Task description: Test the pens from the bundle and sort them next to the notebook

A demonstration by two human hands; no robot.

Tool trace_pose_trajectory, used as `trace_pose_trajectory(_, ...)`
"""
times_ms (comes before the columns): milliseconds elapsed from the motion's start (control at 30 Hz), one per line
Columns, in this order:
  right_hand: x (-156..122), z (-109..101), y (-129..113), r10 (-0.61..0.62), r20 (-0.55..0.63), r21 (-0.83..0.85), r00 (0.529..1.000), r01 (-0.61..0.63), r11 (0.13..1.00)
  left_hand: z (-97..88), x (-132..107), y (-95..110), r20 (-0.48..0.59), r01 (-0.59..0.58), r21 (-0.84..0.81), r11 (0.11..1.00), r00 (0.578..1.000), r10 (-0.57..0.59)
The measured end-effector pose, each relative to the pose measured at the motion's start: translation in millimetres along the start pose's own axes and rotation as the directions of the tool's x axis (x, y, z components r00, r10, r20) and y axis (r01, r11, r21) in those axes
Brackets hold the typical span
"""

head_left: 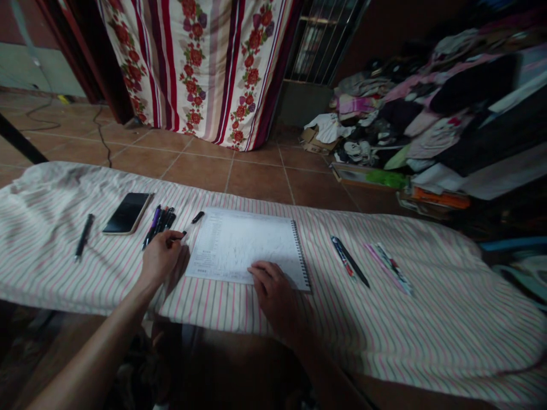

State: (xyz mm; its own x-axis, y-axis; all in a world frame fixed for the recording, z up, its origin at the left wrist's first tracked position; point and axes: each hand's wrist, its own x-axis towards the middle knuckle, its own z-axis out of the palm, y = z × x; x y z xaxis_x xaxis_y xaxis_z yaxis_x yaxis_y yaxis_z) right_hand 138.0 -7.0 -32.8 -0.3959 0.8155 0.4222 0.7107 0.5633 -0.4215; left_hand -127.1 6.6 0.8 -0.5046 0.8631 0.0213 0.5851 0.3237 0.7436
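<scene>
one white pen (190, 225) with a black cap is pinched in the fingers of our left hand (161, 256). it sits just off the left edge of the spiral notebook (243, 242), cap pointing away from us. our right hand (276, 293) lies flat on the notebook's near edge, fingers stretched out, gripping nothing. a bunch of pens (160, 223) is just left of the held pen, then a phone (127, 213) and a lone black pen (84, 234). two more pens (349, 261) lie right of the notebook. everything is on the striped-cloth worktop (427, 319).

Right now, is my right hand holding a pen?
No, the right hand rests open on the notebook at its lower edge, while the left hand holds the pen.
</scene>
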Motion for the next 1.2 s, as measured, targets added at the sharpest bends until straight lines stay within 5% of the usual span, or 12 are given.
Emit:
trace_pose_trajectory(67,0,0,0,0.006,0.002,0.006,1.000,-0.006,1.000,2.1,1,5,0.041,0.131,-0.384,0.914,0.991,-0.125)
trace_pose_trajectory(133,-1,0,1,0.018,0.006,0.011,1.000,-0.018,1.000,3.9,-1,12,0.157,0.260,-0.676,0.689,0.965,-0.210)
trace_pose_trajectory(200,-1,0,1,0.026,0.016,0.018,1.000,-0.027,0.999,4.6,-4,18,0.259,0.331,-0.807,0.489,0.942,-0.211)
trace_pose_trajectory(300,0,1,1,0.034,0.012,0.025,0.999,-0.034,0.999,5.0,-11,27,0.385,0.422,-0.833,0.357,0.907,-0.172)
trace_pose_trajectory(433,2,-1,-2,0.044,-0.006,0.040,0.999,-0.043,0.998,9.1,-21,33,0.506,0.524,-0.791,0.315,0.850,-0.146)
trace_pose_trajectory(700,4,-6,-8,0.182,-0.030,0.318,0.983,-0.164,0.934,17.7,-25,34,0.541,0.547,-0.776,0.313,0.833,-0.115)
trace_pose_trajectory(933,8,-7,-18,0.211,0.145,0.681,0.967,-0.252,0.688,21.1,-28,41,0.568,0.581,-0.762,0.286,0.812,-0.136)
trace_pose_trajectory(1200,11,-7,-16,0.320,0.182,0.852,0.930,-0.312,0.420,25.8,-31,45,0.558,0.568,-0.769,0.292,0.820,-0.127)
